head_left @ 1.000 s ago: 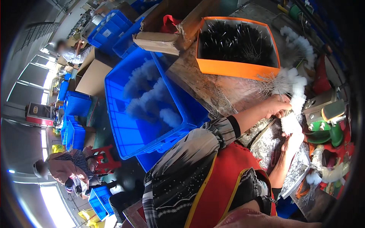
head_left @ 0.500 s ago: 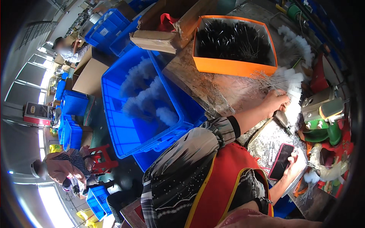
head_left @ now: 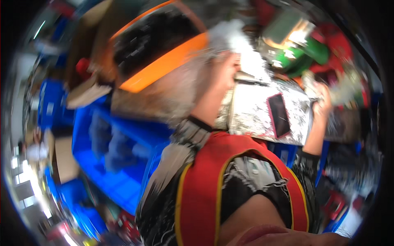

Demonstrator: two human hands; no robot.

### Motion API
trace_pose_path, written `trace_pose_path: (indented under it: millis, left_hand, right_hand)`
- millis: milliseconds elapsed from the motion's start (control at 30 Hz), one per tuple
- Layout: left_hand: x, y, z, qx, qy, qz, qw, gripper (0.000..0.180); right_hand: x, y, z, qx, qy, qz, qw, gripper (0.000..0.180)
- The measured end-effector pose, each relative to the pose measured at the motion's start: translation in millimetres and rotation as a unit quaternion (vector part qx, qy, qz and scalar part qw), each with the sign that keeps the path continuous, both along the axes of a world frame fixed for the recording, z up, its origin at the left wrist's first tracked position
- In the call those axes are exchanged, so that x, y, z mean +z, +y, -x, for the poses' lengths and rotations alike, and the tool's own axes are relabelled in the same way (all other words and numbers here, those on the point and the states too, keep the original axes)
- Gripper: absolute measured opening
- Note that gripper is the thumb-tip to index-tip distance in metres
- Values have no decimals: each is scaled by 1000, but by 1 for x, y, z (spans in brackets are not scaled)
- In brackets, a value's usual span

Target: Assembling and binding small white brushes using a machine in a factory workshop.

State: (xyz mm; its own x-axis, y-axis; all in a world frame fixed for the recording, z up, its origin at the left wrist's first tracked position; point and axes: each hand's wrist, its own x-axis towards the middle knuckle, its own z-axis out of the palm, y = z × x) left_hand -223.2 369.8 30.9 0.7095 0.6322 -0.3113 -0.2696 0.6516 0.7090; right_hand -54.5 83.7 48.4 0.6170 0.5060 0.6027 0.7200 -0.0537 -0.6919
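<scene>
My left hand (head_left: 225, 71) is closed round a bundle of white-bristled wire brushes (head_left: 242, 43), whose thin stems stick out to the left. At the right edge of the silvery work surface (head_left: 250, 106), my right hand (head_left: 322, 100) is raised beside a pale, bulky wrapped piece (head_left: 347, 88). Motion smears its fingers, so I cannot tell whether it grips anything. A phone (head_left: 279, 115) with a pink-red edge lies on the silvery surface between my hands, touched by neither.
An orange box (head_left: 164, 61) of dark-bristled pieces stands at the upper left. Below it, a blue crate (head_left: 111, 176) holds white brushes (head_left: 117, 145). A green and metal machine (head_left: 295, 49) stands beyond the work surface. Cardboard (head_left: 88, 95) lies at the left.
The view has swung round and blurred. My right hand has let go of the phone, which now lies flat, and has moved off to its right. My left hand keeps the brushes.
</scene>
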Motion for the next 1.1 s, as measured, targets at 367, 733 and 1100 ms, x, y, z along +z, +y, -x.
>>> trace_pose_path:
  millis: [367, 733, 1100]
  left_hand:
    - [-9, -2, -5, 11, -40, -12, 999, 11]
    - [-8, 3, -6, 14, -22, -23, 999, 12]
    - [-11, 5, -6, -7, -26, -30, 999, 31]
  right_hand:
    - [102, 2, 20, -59, 336, -107, 934, 33]
    - [95, 8, 18, -42, 356, -122, 925, 35]
    - [35, 18, 16, -7, 176, -243, 954, 26]
